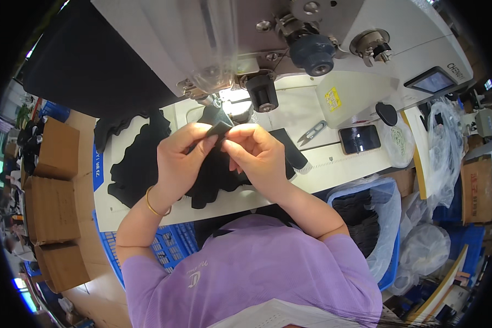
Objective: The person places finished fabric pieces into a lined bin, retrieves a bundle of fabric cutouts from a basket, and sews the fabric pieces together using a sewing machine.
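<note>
Both my hands meet in front of a sewing machine [164, 41], just below its lit needle area. Between the thumb and fingers of my left hand [181, 158] is a folded edge of black fabric [219, 123]. My right hand [261, 159] pinches the same edge from the other side, fingertips close to the left ones. The rest of that fabric hangs down behind my hands onto the white table [131, 213]. More black cut pieces [139, 158] lie left of my left wrist. A flat black strip [288, 148] rests beside my right hand.
Thread snips [313, 132] and a phone [359, 139] lie right of my hands, with a plastic bag [400, 143] beyond. Below the table edge are a blue basket [172, 246] and a lined blue bin [387, 218] of dark pieces. Cardboard boxes [57, 210] stand at left.
</note>
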{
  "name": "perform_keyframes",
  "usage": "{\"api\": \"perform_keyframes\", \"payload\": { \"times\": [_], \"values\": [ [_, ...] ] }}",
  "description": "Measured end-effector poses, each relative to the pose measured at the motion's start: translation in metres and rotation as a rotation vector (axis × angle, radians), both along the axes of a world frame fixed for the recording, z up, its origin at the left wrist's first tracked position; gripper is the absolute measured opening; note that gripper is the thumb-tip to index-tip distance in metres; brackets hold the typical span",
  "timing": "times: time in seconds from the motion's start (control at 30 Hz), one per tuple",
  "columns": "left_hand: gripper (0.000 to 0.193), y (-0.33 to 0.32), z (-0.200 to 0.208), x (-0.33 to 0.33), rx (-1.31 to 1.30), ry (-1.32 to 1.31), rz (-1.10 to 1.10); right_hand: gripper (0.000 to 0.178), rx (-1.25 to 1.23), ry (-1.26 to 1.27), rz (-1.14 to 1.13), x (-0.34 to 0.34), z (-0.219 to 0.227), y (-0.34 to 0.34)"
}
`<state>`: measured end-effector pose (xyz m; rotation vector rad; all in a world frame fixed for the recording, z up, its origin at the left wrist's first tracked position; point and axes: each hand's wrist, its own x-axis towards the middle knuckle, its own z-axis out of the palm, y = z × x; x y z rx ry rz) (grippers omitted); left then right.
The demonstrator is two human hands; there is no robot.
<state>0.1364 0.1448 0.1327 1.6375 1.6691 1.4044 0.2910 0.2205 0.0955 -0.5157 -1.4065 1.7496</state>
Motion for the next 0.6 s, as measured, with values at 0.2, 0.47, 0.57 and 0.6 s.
{"api": "perform_keyframes", "payload": {
  "times": [0.2, 0.47, 0.57, 0.6],
  "values": [
    [0.011, 0.007, -0.015, -0.007, 0.017, -0.26, -0.039, 0.021, 0.366, -0.048, -0.237, -0.01, -0.017, 0.004],
    [0.013, 0.006, -0.008, -0.004, 0.05, 0.02, -0.006, 0.023, 1.005, -0.159, -0.445, -0.008, -0.007, 0.018],
    [0.013, 0.005, -0.004, -0.004, 0.05, 0.078, -0.025, 0.019, 1.094, -0.147, -0.471, -0.009, -0.005, 0.027],
    [0.012, 0.005, -0.003, -0.003, 0.033, 0.098, -0.03, 0.017, 1.12, -0.13, -0.483, -0.009, -0.004, 0.029]
  ]
}}
